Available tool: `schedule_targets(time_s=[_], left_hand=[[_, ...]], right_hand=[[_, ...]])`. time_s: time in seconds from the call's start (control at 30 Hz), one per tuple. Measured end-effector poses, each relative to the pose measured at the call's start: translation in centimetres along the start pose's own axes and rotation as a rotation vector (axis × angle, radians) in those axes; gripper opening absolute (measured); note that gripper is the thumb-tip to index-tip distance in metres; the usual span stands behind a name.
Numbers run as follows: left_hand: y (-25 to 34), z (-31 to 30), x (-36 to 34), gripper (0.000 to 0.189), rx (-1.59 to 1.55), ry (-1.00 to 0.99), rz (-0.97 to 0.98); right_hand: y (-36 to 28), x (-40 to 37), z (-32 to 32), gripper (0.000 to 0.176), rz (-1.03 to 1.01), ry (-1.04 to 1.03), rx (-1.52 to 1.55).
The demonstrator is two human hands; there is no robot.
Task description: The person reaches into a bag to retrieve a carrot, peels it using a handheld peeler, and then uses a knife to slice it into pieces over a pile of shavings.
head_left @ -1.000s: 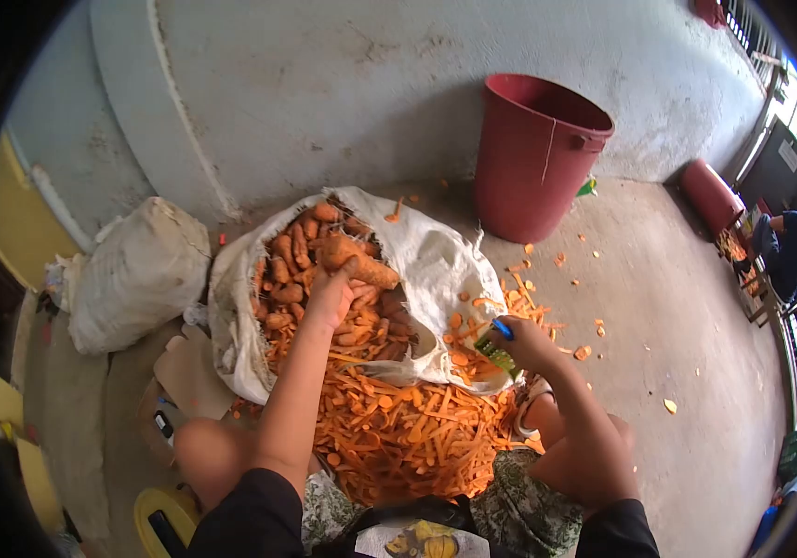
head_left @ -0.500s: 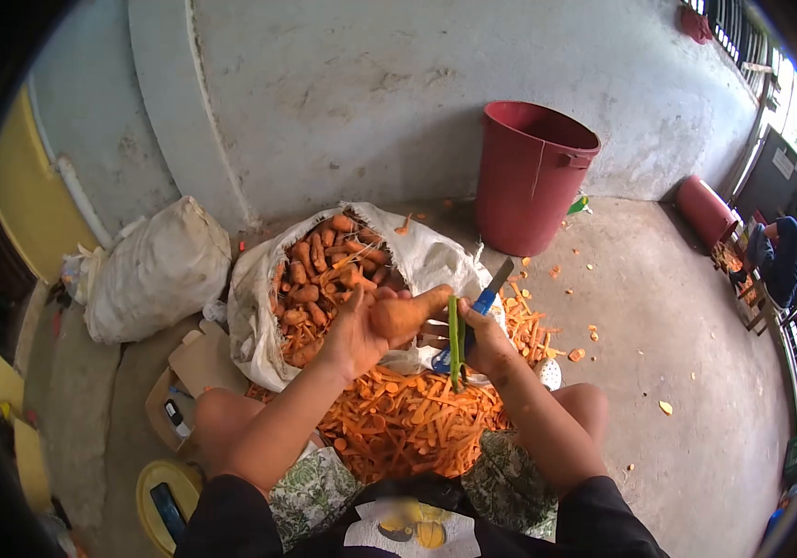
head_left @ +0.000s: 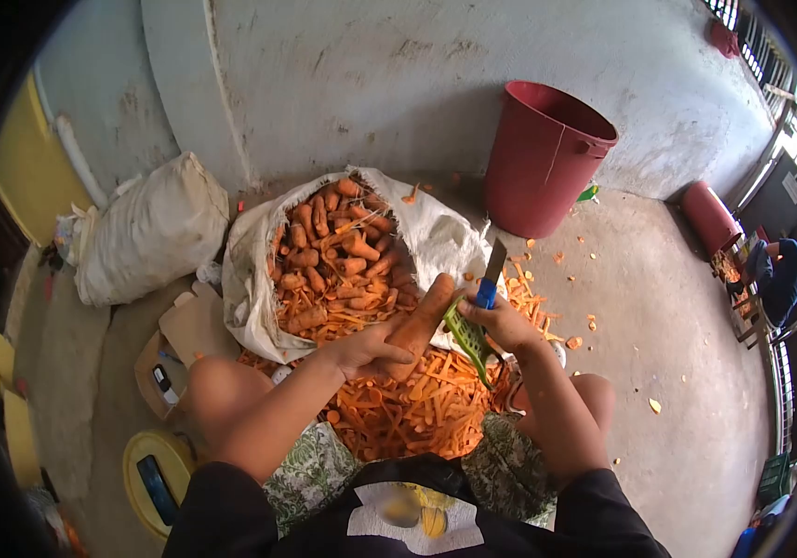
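Observation:
My left hand (head_left: 364,353) is closed round the thick end of a large carrot (head_left: 424,321), whose narrow end slants up and to the right. In my right hand (head_left: 507,325) are a green peeler (head_left: 466,337) with a slotted face and a knife (head_left: 491,272) with a blue handle, its blade pointing up. The peeler is right beside the carrot's upper part. Below both hands, between my legs, lies a heap of orange peelings (head_left: 408,409). Just beyond them an open white sack (head_left: 248,288) holds many carrots (head_left: 350,246).
A tall red bin (head_left: 547,172) stands against the wall behind the sack. To the left are a full white sack (head_left: 157,232), an opened cardboard box (head_left: 196,321) and a yellow lid (head_left: 143,502) with a phone (head_left: 157,488) on it. Far right, another person (head_left: 783,279) sits bent over.
The carrot has come lower and its narrow end has swung upward. My right hand has turned the peeler from edge-on to show its slotted face. The whole view has shifted slightly.

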State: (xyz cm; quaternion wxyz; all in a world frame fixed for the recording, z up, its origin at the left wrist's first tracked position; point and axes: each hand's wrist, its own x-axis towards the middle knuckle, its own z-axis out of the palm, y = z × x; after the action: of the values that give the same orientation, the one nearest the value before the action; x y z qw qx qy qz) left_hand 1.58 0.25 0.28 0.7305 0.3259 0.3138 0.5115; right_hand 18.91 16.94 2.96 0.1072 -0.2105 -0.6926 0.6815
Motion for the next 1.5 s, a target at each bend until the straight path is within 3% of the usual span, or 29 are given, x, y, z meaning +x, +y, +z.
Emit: schedule_targets(time_s=[0.03,0.1,0.17,0.23,0.4,0.5,0.57,0.7,0.77,0.87,1.0,1.07,1.23,1.33,1.43,1.5], left_hand=[[-0.3,-0.1,0.0,0.068,0.081,0.042,0.005],[-0.6,-0.2,0.0,0.067,0.086,0.045,0.011],[-0.3,0.7,0.1,0.060,-0.092,0.166,0.037],[-0.3,0.0,0.3,0.053,-0.159,0.178,-0.001],[-0.3,-0.4,0.1,0.043,-0.267,0.116,-0.056],[-0.2,-0.5,0.2,0.045,-0.247,0.077,-0.079],[0.2,0.3,0.3,0.046,0.070,0.396,0.052],[0.6,-0.6,0.1,0.047,0.001,0.451,0.042],[0.7,-0.5,-0.1,0.048,-0.045,0.464,0.088],[0.1,-0.9,0.6,0.047,-0.102,0.457,0.132],[-0.8,-0.8,1.3,0.041,-0.361,0.437,0.028],[-0.7,0.3,1.7,0.033,-0.545,0.527,-0.014],[-2.2,0.1,3.1,0.028,-0.565,0.598,-0.001],[-2.2,0.8,3.1,0.027,-0.577,0.592,0.001],[-2.2,1.1,3.6,0.033,-0.505,0.635,0.011],[-2.8,0.6,4.0,0.033,-0.497,0.658,0.044]], right_hand=[[0.0,0.1,0.0,0.010,0.038,0.078,0.009],[-0.4,0.4,0.0,0.012,0.022,0.143,0.023],[-0.2,0.8,-0.2,0.013,0.000,0.210,0.040],[0.2,1.6,-0.5,0.016,0.007,0.384,0.234],[-0.4,1.6,-0.1,0.018,-0.018,0.465,0.284],[-1.3,1.2,0.6,0.019,-0.003,0.448,0.108],[-2.0,0.9,1.4,0.022,0.012,0.424,-0.321],[0.1,1.4,1.5,0.023,-0.070,0.396,-0.693],[-0.1,1.4,1.9,0.023,-0.049,0.392,-0.674],[0.5,2.1,2.1,0.023,0.001,0.416,-0.407],[1.8,3.3,3.1,0.022,0.004,0.545,0.084],[1.7,3.9,3.9,0.023,-0.030,0.628,0.357],[0.7,4.1,5.5,0.023,0.035,0.677,0.265],[1.8,4.2,7.0,0.026,0.007,0.755,0.033],[2.6,4.3,7.3,0.024,0.136,0.812,0.152],[3.0,4.5,7.4,0.023,0.070,0.813,0.234]])
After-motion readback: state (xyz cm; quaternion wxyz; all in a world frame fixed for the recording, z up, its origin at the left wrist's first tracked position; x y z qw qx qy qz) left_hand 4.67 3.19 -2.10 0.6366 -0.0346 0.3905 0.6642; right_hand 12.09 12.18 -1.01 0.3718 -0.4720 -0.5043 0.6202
